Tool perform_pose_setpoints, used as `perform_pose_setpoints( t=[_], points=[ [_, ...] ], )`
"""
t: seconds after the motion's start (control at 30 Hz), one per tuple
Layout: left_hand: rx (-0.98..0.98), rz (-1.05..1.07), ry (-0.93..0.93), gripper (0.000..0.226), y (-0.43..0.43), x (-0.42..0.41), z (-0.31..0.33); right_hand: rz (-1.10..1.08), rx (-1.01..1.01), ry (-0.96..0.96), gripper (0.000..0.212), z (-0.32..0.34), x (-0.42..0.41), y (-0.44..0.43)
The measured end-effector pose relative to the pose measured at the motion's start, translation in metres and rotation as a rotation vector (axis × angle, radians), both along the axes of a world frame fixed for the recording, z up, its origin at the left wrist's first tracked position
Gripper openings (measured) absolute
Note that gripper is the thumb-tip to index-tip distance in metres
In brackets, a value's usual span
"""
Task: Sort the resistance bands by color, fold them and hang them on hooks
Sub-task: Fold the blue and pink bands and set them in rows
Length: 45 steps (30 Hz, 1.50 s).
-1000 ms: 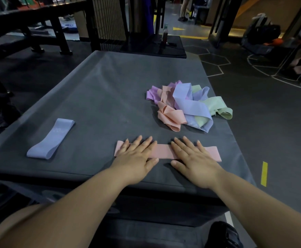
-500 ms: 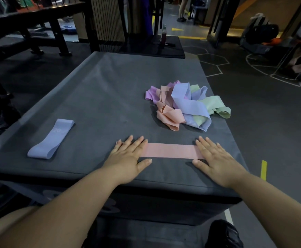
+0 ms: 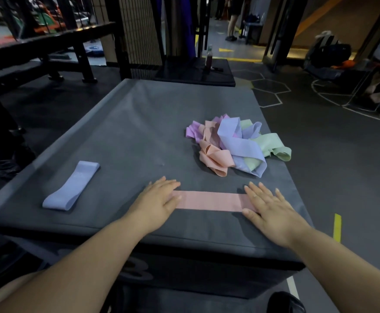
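A pink resistance band [image 3: 209, 200] lies flat and straight near the front edge of the grey padded box [image 3: 139, 132]. My left hand [image 3: 156, 203] presses flat on its left end and my right hand [image 3: 266, 206] presses flat on its right end, fingers straight. A lavender band [image 3: 71, 187] lies flat at the front left of the box. A tangled pile of bands [image 3: 234, 145] in pink, peach, lavender and pale green sits at the right side of the box.
The box's right edge drops to the dark gym floor with a yellow mark [image 3: 337, 227]. A smaller dark platform [image 3: 195, 71] with a bottle [image 3: 209, 56] stands behind the box. A black bench rack [image 3: 49, 48] is at the far left. People stand in the background.
My hands slid apart from the middle of the pink band to its two ends, smoothing it flat. My view shifted slightly.
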<state>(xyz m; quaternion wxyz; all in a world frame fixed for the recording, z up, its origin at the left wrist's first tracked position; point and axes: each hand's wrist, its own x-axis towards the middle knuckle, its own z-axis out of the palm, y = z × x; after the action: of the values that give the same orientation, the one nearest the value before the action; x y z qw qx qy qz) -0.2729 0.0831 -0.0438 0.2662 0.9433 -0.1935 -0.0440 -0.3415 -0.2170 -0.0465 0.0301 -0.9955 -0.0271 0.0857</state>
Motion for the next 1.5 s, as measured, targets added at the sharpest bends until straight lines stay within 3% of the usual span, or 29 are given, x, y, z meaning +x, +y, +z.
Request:
perform_pose_setpoints(
  t=[0.07, 0.13, 0.3, 0.47, 0.63, 0.77, 0.87, 1.0, 1.1, 1.17, 1.27, 1.33, 1.5],
  points=[
    [0.063, 0.088, -0.127, 0.029, 0.005, 0.003, 0.002, 0.036, -0.029, -0.020, 0.107, 0.004, 0.003, 0.003],
    [0.155, 0.184, -0.141, 0.026, 0.009, 0.001, 0.004, 0.072, -0.044, -0.049, 0.094, 0.007, 0.006, 0.009],
    [0.165, 0.339, -0.018, 0.045, 0.013, 0.002, 0.010, 0.133, -0.020, -0.112, 0.082, 0.012, 0.007, 0.032],
    [0.236, 0.379, 0.109, 0.043, 0.017, 0.007, 0.018, 0.093, -0.012, -0.178, 0.040, 0.014, 0.012, 0.046],
    [-0.017, 0.387, 0.223, 0.024, 0.015, 0.011, 0.025, 0.092, -0.005, -0.181, 0.036, 0.020, 0.019, 0.056],
    [-0.457, 0.356, 0.416, 0.017, 0.006, 0.014, 0.024, 0.139, 0.240, -0.164, 0.035, 0.015, 0.029, 0.070],
    [-0.619, 0.339, 0.526, 0.007, 0.000, 0.016, 0.027, 0.112, 0.436, -0.121, 0.031, 0.017, 0.035, 0.082],
    [-0.707, 0.288, 0.637, 0.003, -0.007, 0.015, 0.030, 0.020, 0.684, -0.036, 0.024, 0.022, 0.042, 0.100],
    [-0.721, 0.226, 0.695, 0.021, -0.013, 0.014, 0.031, -0.018, 0.778, -0.012, 0.019, 0.024, 0.047, 0.109],
    [-0.736, 0.234, 0.732, 0.029, -0.016, 0.015, 0.033, -0.068, 0.795, -0.017, 0.031, 0.024, 0.050, 0.112],
    [-0.726, 0.209, 0.775, 0.019, -0.018, 0.015, 0.038, -0.125, 0.717, -0.068, 0.033, 0.021, 0.054, 0.112],
    [-0.663, 0.176, 0.718, 0.022, -0.018, 0.016, 0.034, -0.152, 0.651, -0.104, 0.028, 0.020, 0.056, 0.111],
    [-0.353, 0.144, 0.289, 0.052, -0.016, 0.020, 0.020, -0.249, 0.676, -0.131, 0.010, 0.024, 0.059, 0.101]
  ],
)
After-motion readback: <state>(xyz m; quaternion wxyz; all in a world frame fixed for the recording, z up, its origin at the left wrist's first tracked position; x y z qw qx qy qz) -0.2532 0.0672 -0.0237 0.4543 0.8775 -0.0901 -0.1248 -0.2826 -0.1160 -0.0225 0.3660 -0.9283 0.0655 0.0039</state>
